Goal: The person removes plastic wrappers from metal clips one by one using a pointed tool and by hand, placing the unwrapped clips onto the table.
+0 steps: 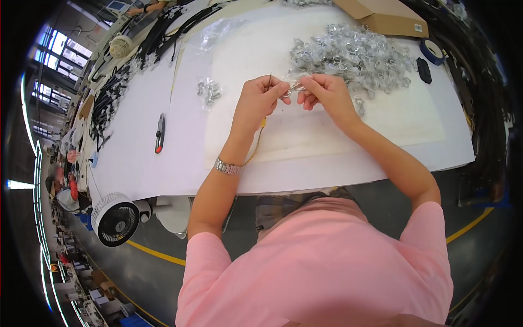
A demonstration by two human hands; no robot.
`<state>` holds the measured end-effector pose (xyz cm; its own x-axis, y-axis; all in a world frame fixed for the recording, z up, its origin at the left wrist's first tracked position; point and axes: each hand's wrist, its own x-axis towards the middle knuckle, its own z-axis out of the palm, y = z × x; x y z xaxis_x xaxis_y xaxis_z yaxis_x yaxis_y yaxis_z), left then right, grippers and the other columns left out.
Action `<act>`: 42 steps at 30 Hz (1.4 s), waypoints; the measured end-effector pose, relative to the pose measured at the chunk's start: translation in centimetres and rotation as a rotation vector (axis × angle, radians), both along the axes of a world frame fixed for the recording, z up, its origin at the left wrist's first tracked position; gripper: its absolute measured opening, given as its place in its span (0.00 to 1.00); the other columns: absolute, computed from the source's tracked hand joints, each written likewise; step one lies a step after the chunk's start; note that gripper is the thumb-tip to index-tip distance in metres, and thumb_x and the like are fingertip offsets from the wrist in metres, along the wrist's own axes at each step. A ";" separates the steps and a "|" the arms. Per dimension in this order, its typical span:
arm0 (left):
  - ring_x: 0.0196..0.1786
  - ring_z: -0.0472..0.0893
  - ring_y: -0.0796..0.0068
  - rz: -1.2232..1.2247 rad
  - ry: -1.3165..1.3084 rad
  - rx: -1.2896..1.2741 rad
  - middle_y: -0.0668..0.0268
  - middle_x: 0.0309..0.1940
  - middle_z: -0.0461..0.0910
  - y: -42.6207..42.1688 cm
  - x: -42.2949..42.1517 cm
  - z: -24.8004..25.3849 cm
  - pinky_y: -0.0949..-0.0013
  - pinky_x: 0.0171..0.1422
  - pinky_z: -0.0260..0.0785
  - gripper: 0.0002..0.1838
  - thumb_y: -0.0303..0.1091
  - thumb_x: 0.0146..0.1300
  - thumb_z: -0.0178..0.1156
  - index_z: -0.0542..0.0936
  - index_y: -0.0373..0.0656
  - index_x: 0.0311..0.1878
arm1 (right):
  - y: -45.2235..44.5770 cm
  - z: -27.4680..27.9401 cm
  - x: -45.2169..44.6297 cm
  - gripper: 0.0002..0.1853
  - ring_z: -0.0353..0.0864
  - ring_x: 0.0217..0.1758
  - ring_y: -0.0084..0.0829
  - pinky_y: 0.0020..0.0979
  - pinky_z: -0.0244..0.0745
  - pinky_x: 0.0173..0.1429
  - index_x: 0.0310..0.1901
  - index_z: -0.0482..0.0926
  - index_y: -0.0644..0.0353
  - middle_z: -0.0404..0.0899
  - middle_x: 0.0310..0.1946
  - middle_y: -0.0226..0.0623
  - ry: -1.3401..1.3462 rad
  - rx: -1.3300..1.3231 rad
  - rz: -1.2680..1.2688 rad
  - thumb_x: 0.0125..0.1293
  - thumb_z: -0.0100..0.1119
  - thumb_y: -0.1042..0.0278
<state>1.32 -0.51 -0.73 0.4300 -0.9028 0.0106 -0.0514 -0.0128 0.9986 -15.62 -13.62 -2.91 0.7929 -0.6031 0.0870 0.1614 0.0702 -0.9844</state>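
My left hand (260, 101) is closed in a pinch on a small shiny metal piece (288, 93) with a ring-like end. A thin dark pointed tip (271, 79) sticks up from that same hand, and a yellow part (263, 122) with a cord shows below it; whether they belong to one tool I cannot tell. Facing it, my right hand (328, 97) pinches the other side of the metal piece. Just beyond the hands lies a big heap of small metal pieces in clear wrapping (348, 54). A smaller cluster of bare-looking metal pieces (208, 92) rests to the left.
On the white table (185, 169) lies a utility knife (159, 133) at the left. A cardboard box (384, 16), a tape roll (432, 51) and a black object (424, 71) are at the back right. Black cords (103, 103) line the left edge, near a fan (117, 220).
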 end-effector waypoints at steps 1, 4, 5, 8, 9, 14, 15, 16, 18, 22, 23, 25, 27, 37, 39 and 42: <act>0.17 0.61 0.90 0.025 -0.030 -0.003 0.62 0.29 0.87 0.0 -0.2 0.2 0.78 0.22 0.48 0.13 0.38 0.76 0.69 0.85 0.36 0.42 | -0.1 -0.1 0.0 0.15 0.83 0.28 0.20 0.24 0.79 0.36 0.45 0.86 0.64 0.87 0.30 0.34 -0.010 0.036 -0.006 0.82 0.64 0.57; 0.18 0.61 0.90 0.083 -0.066 -0.017 0.63 0.27 0.86 0.0 -0.8 0.4 0.78 0.22 0.48 0.13 0.37 0.76 0.69 0.85 0.36 0.40 | 0.1 0.2 0.0 0.17 0.82 0.27 0.21 0.24 0.79 0.36 0.44 0.87 0.64 0.87 0.29 0.35 -0.030 0.060 -0.016 0.82 0.63 0.56; 0.18 0.61 0.90 0.100 -0.069 -0.022 0.64 0.26 0.86 0.0 -1.0 0.5 0.78 0.22 0.47 0.13 0.37 0.76 0.69 0.85 0.36 0.40 | 0.1 0.4 -0.1 0.16 0.83 0.27 0.20 0.24 0.78 0.35 0.44 0.87 0.64 0.87 0.29 0.35 -0.013 0.020 -0.044 0.82 0.63 0.57; 0.18 0.61 0.90 0.130 -0.099 -0.019 0.65 0.26 0.85 0.0 -1.6 0.9 0.78 0.22 0.47 0.13 0.37 0.76 0.69 0.84 0.36 0.39 | -0.4 0.8 -0.2 0.15 0.83 0.26 0.20 0.23 0.78 0.34 0.43 0.87 0.65 0.88 0.28 0.34 0.011 -0.079 -0.119 0.82 0.63 0.60; 0.19 0.61 0.91 0.131 -0.093 -0.026 0.65 0.25 0.84 0.0 -1.7 1.0 0.78 0.23 0.48 0.12 0.37 0.76 0.68 0.84 0.36 0.39 | -0.6 0.8 -0.2 0.15 0.83 0.26 0.20 0.23 0.78 0.34 0.43 0.87 0.65 0.88 0.28 0.34 0.004 -0.095 -0.138 0.82 0.63 0.60; 0.21 0.63 0.91 0.165 -0.070 -0.043 0.69 0.24 0.83 0.1 -1.7 0.9 0.78 0.25 0.51 0.13 0.37 0.76 0.68 0.85 0.39 0.37 | -1.2 0.5 0.0 0.16 0.82 0.27 0.20 0.23 0.77 0.34 0.44 0.87 0.64 0.88 0.29 0.34 -0.070 -0.010 -0.140 0.83 0.60 0.58; 0.20 0.62 0.91 0.166 -0.064 -0.044 0.69 0.24 0.83 0.1 -1.4 0.9 0.78 0.24 0.50 0.12 0.37 0.76 0.68 0.85 0.38 0.38 | -1.7 0.4 -0.1 0.17 0.83 0.28 0.20 0.24 0.78 0.35 0.44 0.87 0.64 0.88 0.29 0.34 -0.079 0.006 -0.127 0.83 0.60 0.57; 0.20 0.62 0.91 0.168 -0.057 -0.046 0.70 0.24 0.82 0.2 -1.0 0.8 0.78 0.24 0.49 0.12 0.36 0.76 0.68 0.85 0.38 0.39 | -2.1 0.3 -0.3 0.17 0.83 0.29 0.20 0.24 0.78 0.36 0.44 0.87 0.63 0.88 0.30 0.34 -0.088 0.022 -0.113 0.84 0.59 0.57; 0.20 0.62 0.91 0.139 -0.069 -0.018 0.70 0.25 0.82 0.3 -0.4 0.9 0.78 0.24 0.48 0.11 0.36 0.76 0.68 0.85 0.37 0.39 | -2.7 0.7 -0.7 0.18 0.84 0.31 0.21 0.25 0.79 0.39 0.45 0.87 0.63 0.89 0.32 0.35 -0.092 -0.017 -0.139 0.84 0.58 0.55; 0.22 0.65 0.91 0.010 -0.185 0.032 0.70 0.25 0.83 0.2 -0.1 0.6 0.79 0.27 0.52 0.10 0.35 0.74 0.69 0.86 0.37 0.39 | -3.0 2.2 -0.5 0.19 0.87 0.39 0.22 0.25 0.81 0.48 0.50 0.87 0.63 0.90 0.39 0.35 -0.005 -0.171 -0.113 0.83 0.59 0.53; 0.23 0.66 0.91 -0.026 -0.226 0.028 0.70 0.26 0.83 0.1 -0.2 0.3 0.79 0.28 0.53 0.10 0.35 0.74 0.70 0.86 0.37 0.40 | -2.7 2.4 -0.7 0.18 0.87 0.40 0.23 0.25 0.81 0.49 0.51 0.87 0.63 0.91 0.40 0.36 0.069 -0.289 -0.061 0.82 0.60 0.54; 0.23 0.67 0.91 -0.068 -0.288 0.030 0.71 0.26 0.83 0.1 0.0 -0.5 0.79 0.29 0.55 0.10 0.35 0.73 0.70 0.87 0.37 0.40 | -2.1 2.7 -1.1 0.17 0.89 0.42 0.24 0.26 0.82 0.51 0.51 0.88 0.62 0.92 0.42 0.38 0.214 -0.529 0.042 0.81 0.64 0.54; 0.23 0.67 0.91 -0.073 -0.311 0.027 0.71 0.26 0.83 -0.1 0.1 -0.6 0.79 0.29 0.55 0.10 0.35 0.73 0.71 0.87 0.37 0.41 | -2.4 2.4 -1.4 0.17 0.90 0.43 0.25 0.27 0.84 0.51 0.51 0.88 0.63 0.92 0.42 0.39 0.259 -0.393 0.268 0.79 0.66 0.54; 0.27 0.73 0.86 -0.010 -0.208 0.030 0.72 0.26 0.83 0.0 -0.7 0.2 0.74 0.32 0.62 0.12 0.36 0.75 0.68 0.86 0.38 0.37 | -2.0 0.9 -1.3 0.15 0.92 0.44 0.26 0.27 0.85 0.52 0.50 0.89 0.62 0.92 0.42 0.38 0.193 0.021 0.294 0.78 0.67 0.57; 0.27 0.72 0.86 -0.012 -0.270 0.015 0.72 0.25 0.82 -0.1 -0.8 0.2 0.74 0.32 0.61 0.13 0.37 0.76 0.67 0.86 0.38 0.37 | -1.9 1.3 -1.4 0.15 0.91 0.43 0.25 0.27 0.85 0.52 0.51 0.89 0.62 0.92 0.42 0.37 0.221 0.012 0.324 0.78 0.67 0.57; 0.26 0.70 0.87 -0.044 -0.315 0.036 0.74 0.25 0.82 0.1 -0.7 0.5 0.74 0.31 0.59 0.14 0.38 0.77 0.66 0.85 0.38 0.36 | -2.1 1.7 -1.5 0.14 0.91 0.43 0.24 0.28 0.85 0.52 0.51 0.89 0.61 0.92 0.41 0.35 0.260 -0.017 0.385 0.78 0.66 0.58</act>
